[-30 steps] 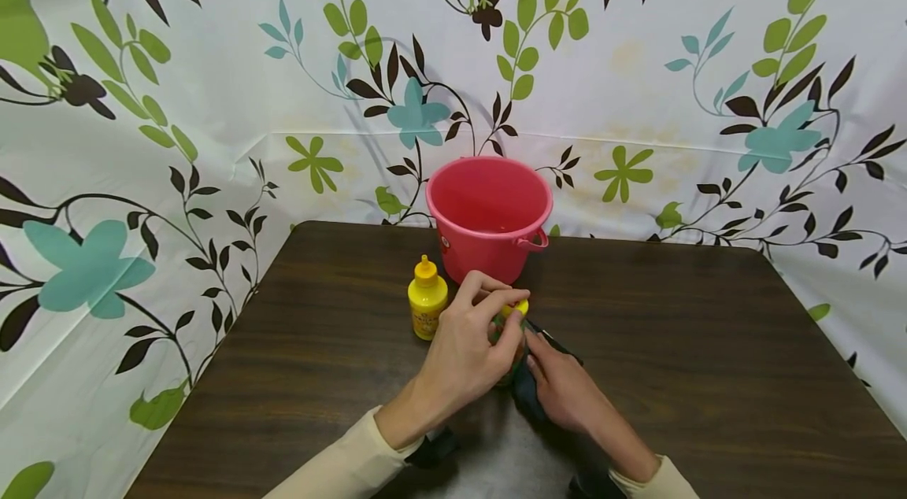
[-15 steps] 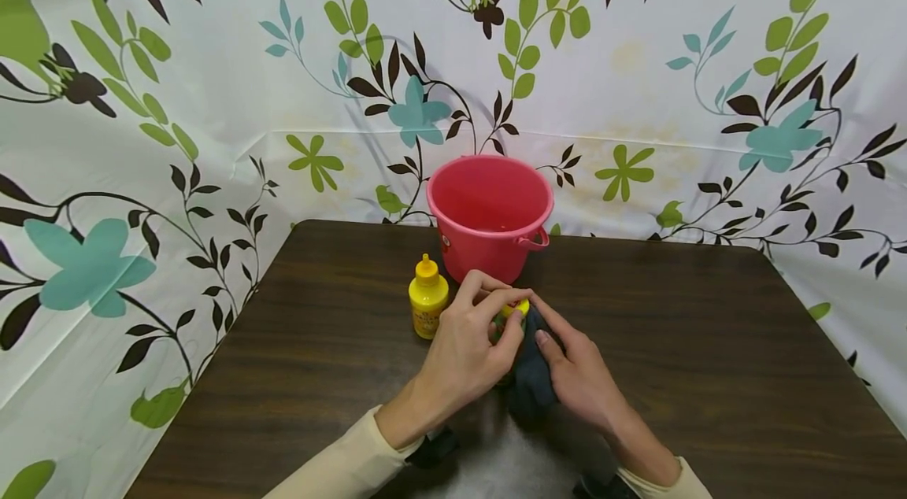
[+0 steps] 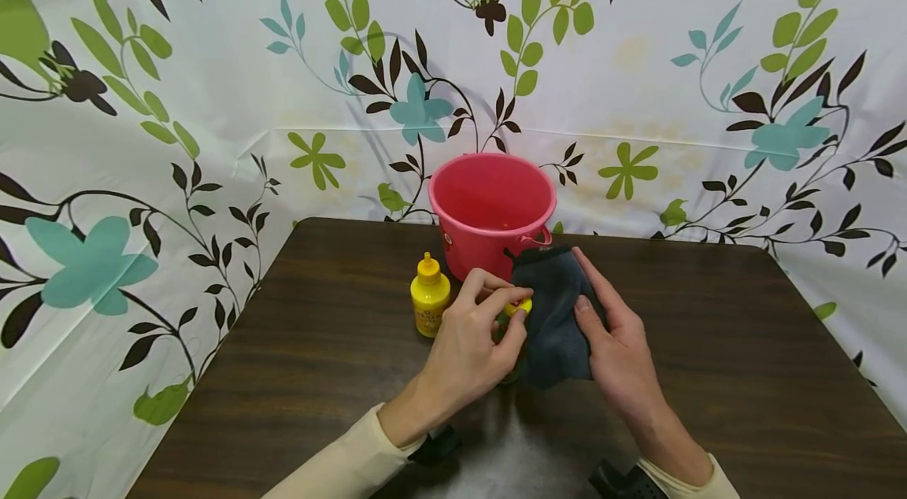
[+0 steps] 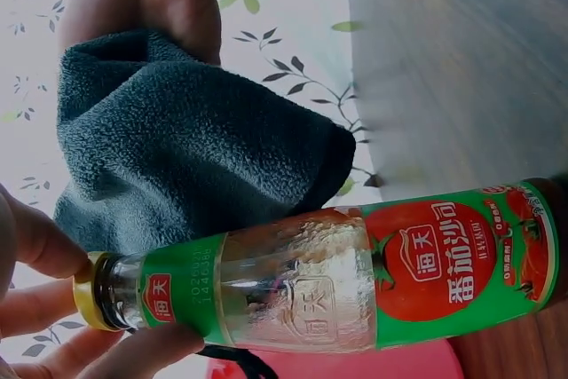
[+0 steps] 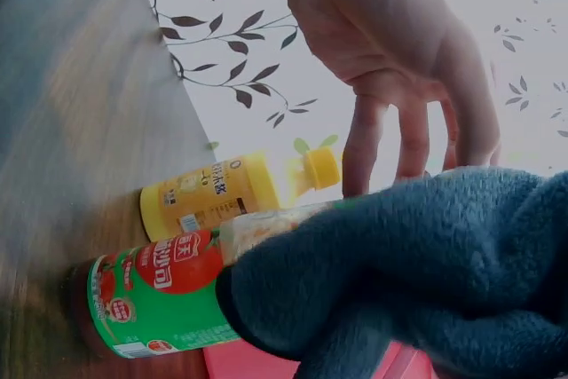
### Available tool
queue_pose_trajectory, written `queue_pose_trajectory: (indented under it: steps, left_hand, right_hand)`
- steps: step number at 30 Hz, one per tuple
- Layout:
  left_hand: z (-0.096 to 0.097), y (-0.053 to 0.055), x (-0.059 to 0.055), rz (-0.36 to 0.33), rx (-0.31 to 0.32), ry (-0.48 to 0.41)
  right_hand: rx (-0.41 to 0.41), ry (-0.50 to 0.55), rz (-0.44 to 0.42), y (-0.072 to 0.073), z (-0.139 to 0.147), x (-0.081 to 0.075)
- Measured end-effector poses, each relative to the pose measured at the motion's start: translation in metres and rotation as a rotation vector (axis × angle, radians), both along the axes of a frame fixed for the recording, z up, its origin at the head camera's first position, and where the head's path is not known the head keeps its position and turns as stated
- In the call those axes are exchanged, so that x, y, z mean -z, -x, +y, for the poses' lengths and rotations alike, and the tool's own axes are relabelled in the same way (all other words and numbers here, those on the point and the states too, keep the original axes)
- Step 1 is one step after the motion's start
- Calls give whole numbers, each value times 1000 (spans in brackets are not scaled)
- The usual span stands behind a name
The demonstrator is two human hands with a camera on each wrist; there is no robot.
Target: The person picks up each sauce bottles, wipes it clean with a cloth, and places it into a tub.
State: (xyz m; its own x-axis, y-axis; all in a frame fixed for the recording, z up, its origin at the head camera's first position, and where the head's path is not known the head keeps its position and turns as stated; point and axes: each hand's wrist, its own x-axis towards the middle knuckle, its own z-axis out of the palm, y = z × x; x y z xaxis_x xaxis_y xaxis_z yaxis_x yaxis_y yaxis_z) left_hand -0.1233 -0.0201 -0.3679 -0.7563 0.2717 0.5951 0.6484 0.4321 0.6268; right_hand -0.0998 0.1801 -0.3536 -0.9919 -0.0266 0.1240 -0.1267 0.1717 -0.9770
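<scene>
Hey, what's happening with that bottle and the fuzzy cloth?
A person's left hand is holding the sauce bottle upright by its yellow cap, which is on. The right hand holds the dark cloth close beside the bottle; whether they touch is hard to tell. A yellow squeeze bottle stands to the left, and a pink bucket sits behind on the table.

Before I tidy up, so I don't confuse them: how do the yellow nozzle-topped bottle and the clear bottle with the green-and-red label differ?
The yellow bottle is mostly yellow; the clear bottle is partly see-through. The yellow bottle ends in a pointed nozzle, the clear bottle in a low round cap. The yellow bottle stands unheld; the left hand grips the clear bottle near its top. Both are upright with yellow tops.
</scene>
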Motion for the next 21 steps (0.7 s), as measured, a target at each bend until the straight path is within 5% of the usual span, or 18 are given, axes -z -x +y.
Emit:
queue_pose_trajectory:
  steps: [12, 21]
  left_hand:
    - [3, 1, -3, 15, -78, 68]
    - [5, 1, -3, -65, -39, 6]
  right_hand:
    - [18, -46, -105, -7, -2, 2]
    - [-73, -50, -119, -13, -12, 11]
